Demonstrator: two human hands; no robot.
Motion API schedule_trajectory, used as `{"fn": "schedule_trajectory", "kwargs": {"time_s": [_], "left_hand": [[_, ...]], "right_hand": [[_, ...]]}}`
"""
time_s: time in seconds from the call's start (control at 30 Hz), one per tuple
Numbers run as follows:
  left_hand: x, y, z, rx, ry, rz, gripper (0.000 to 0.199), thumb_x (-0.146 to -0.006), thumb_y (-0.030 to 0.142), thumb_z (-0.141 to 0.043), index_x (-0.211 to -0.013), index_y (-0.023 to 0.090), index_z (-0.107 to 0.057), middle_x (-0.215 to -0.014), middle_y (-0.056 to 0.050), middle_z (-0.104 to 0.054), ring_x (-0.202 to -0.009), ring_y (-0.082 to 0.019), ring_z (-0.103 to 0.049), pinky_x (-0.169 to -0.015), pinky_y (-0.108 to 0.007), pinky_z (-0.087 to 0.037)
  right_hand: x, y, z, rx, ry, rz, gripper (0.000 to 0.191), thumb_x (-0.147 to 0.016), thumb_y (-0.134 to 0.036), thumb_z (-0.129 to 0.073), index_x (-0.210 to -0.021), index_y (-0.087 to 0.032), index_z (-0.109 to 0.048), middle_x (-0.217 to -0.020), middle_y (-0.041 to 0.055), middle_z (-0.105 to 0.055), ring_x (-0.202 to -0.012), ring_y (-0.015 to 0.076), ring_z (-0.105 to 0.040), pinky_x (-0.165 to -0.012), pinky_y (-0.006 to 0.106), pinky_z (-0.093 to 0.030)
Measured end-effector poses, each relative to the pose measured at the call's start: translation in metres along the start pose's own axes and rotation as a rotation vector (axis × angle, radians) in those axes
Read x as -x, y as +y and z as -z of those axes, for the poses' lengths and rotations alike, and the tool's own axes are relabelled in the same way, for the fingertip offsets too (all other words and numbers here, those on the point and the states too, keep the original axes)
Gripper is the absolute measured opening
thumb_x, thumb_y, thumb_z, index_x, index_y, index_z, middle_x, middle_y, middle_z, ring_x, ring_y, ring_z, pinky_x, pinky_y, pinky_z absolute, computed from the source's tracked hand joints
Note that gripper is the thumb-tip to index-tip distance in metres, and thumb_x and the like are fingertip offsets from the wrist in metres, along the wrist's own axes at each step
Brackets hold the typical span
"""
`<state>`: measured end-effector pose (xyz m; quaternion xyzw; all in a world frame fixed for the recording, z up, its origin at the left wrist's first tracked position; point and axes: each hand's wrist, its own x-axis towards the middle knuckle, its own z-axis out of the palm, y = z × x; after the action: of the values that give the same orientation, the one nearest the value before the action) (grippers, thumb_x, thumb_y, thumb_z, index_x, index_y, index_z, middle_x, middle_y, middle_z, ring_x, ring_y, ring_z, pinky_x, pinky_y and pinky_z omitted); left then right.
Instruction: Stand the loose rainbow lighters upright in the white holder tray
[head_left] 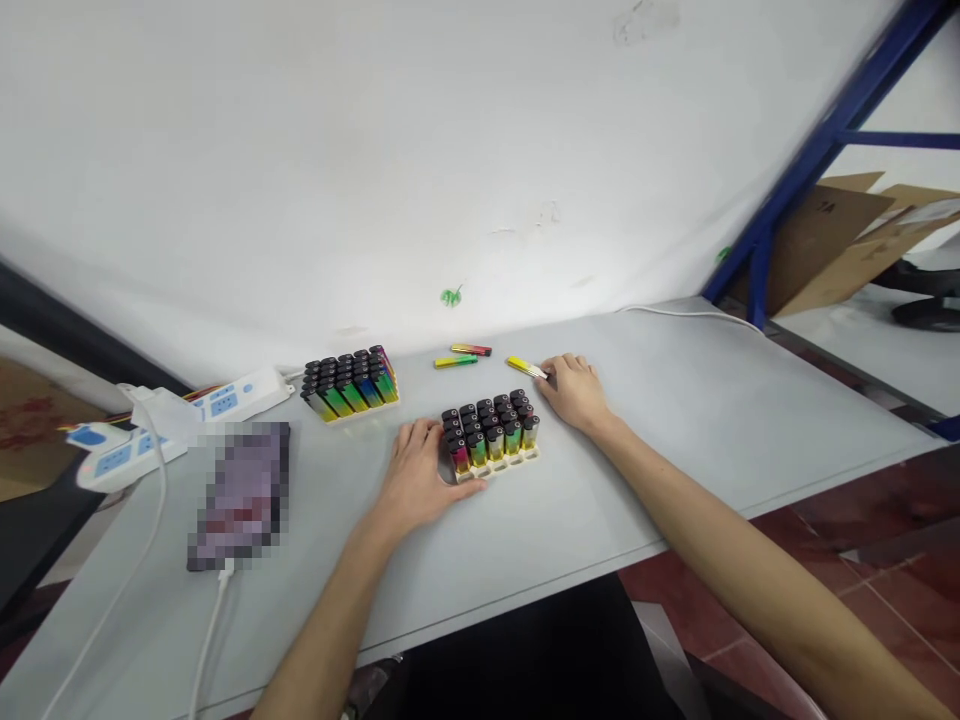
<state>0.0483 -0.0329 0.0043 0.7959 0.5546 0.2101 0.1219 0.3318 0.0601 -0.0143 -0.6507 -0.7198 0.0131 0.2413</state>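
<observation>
My left hand (420, 472) rests on the table at the left side of a pale tray (504, 467) of upright lighters, its thumb along the front corner and its fingers beside the tray. The lighters in the tray have black tops and coloured bodies. My right hand (574, 388) is on the table to the right, its fingertips closed on the black end of a yellow lighter (525, 366) lying flat. A green-yellow lighter (455, 361) and a red-yellow lighter (471, 349) lie behind the tray. Further left stands a second block of upright lighters (350, 383).
A power strip (244, 394) with plugs and white cables is on the left, near a pixelated phone-like object (241, 495). A white wall (375, 180) rises behind the grey table (720, 400). Cardboard boxes (832, 240) stand beyond the blue frame (806, 160).
</observation>
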Motion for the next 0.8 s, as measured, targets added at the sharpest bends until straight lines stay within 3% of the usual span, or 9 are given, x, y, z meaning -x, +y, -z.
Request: {"fn": "schedule_trajectory", "kwargs": {"time_s": [0.1, 0.17, 0.3, 0.37, 0.43, 0.5, 0.6, 0.7, 0.8], "left_hand": [[-0.009, -0.002, 0.004, -0.042, -0.058, -0.03, 0.067, -0.063, 0.065, -0.079, -0.11, 0.022, -0.06, -0.108, -0.008, -0.055, -0.105, -0.032, -0.047, -0.097, -0.05, -0.043], [-0.018, -0.004, 0.008, -0.058, -0.117, -0.094, 0.069, -0.06, 0.066, -0.08, -0.112, 0.024, -0.061, -0.107, -0.007, -0.056, -0.104, -0.032, -0.047, -0.098, -0.049, -0.042], [-0.041, -0.004, 0.009, -0.068, -0.159, -0.151, 0.072, -0.06, 0.065, -0.081, -0.117, 0.025, -0.061, -0.11, -0.008, -0.057, -0.107, -0.032, -0.047, -0.099, -0.048, -0.041], [-0.052, -0.001, 0.005, -0.052, -0.156, -0.162, 0.077, -0.059, 0.064, -0.082, -0.12, 0.024, -0.059, -0.113, -0.009, -0.057, -0.109, -0.033, -0.046, -0.1, -0.048, -0.04], [-0.06, 0.003, -0.001, -0.043, -0.144, -0.168, 0.079, -0.059, 0.064, -0.082, -0.122, 0.022, -0.058, -0.115, -0.01, -0.057, -0.111, -0.034, -0.046, -0.101, -0.048, -0.039], [-0.064, 0.005, -0.007, -0.029, -0.122, -0.17, 0.08, -0.061, 0.065, -0.081, -0.123, 0.021, -0.057, -0.116, -0.01, -0.056, -0.112, -0.034, -0.046, -0.1, -0.048, -0.04], [-0.064, 0.006, -0.013, -0.003, -0.088, -0.175, 0.077, -0.065, 0.068, -0.077, -0.122, 0.021, -0.056, -0.116, -0.01, -0.056, -0.111, -0.033, -0.046, -0.099, -0.047, -0.041], [-0.061, 0.004, -0.014, -0.004, -0.084, -0.185, 0.073, -0.066, 0.069, -0.076, -0.118, 0.021, -0.057, -0.115, -0.009, -0.056, -0.112, -0.033, -0.045, -0.1, -0.048, -0.04], [-0.061, 0.003, -0.013, -0.009, -0.09, -0.182, 0.073, -0.066, 0.069, -0.075, -0.119, 0.021, -0.057, -0.115, -0.009, -0.055, -0.112, -0.033, -0.045, -0.101, -0.048, -0.04]], "right_hand": [[0.006, 0.007, 0.006, -0.043, -0.005, -0.053, 0.029, -0.09, -0.042, -0.058, -0.106, -0.019, -0.068, -0.112, 0.0155, -0.063, -0.109, 0.0341, -0.052, -0.093, 0.048, -0.039], [0.004, 0.01, 0.009, -0.203, 0.019, -0.122, 0.024, -0.083, -0.039, -0.065, -0.098, -0.019, -0.067, -0.11, 0.014, -0.064, -0.109, 0.0319, -0.054, -0.093, 0.046, -0.04], [-0.003, 0.009, 0.019, -0.864, 0.118, -0.277, 0.025, -0.076, -0.038, -0.07, -0.088, -0.021, -0.057, -0.097, 0.0066, -0.069, -0.096, 0.0207, -0.063, -0.085, 0.034, -0.046], [-0.004, 0.005, 0.025, -1.166, 0.13, -0.299, 0.032, -0.077, -0.044, -0.07, -0.09, -0.023, -0.049, -0.086, 0.0009, -0.069, -0.081, 0.0161, -0.065, -0.074, 0.03, -0.048], [-0.002, 0.0, 0.03, -1.322, 0.106, -0.301, 0.039, -0.077, -0.049, -0.071, -0.095, -0.027, -0.044, -0.071, -0.0064, -0.062, -0.059, 0.012, -0.058, -0.058, 0.025, -0.045], [0.0, -0.003, 0.033, -1.37, 0.051, -0.306, 0.04, -0.079, -0.053, -0.069, -0.099, -0.028, -0.045, -0.059, -0.0114, -0.048, -0.043, 0.0082, -0.04, -0.044, 0.02, -0.032], [0.002, -0.004, 0.032, -1.374, -0.03, -0.339, 0.037, -0.086, -0.06, -0.056, -0.095, -0.024, -0.053, -0.058, -0.01, -0.037, -0.04, 0.0056, -0.025, -0.038, 0.02, -0.019], [0.002, -0.005, 0.029, -1.35, -0.059, -0.35, 0.039, -0.087, -0.06, -0.055, -0.092, -0.021, -0.055, -0.065, -0.0063, -0.045, -0.044, 0.0062, -0.035, -0.039, 0.019, -0.027], [0.002, -0.007, 0.028, -1.352, -0.054, -0.27, 0.042, -0.082, -0.061, -0.066, -0.097, -0.027, -0.047, -0.067, -0.0067, -0.052, -0.051, 0.0103, -0.048, -0.041, 0.019, -0.035]]}}
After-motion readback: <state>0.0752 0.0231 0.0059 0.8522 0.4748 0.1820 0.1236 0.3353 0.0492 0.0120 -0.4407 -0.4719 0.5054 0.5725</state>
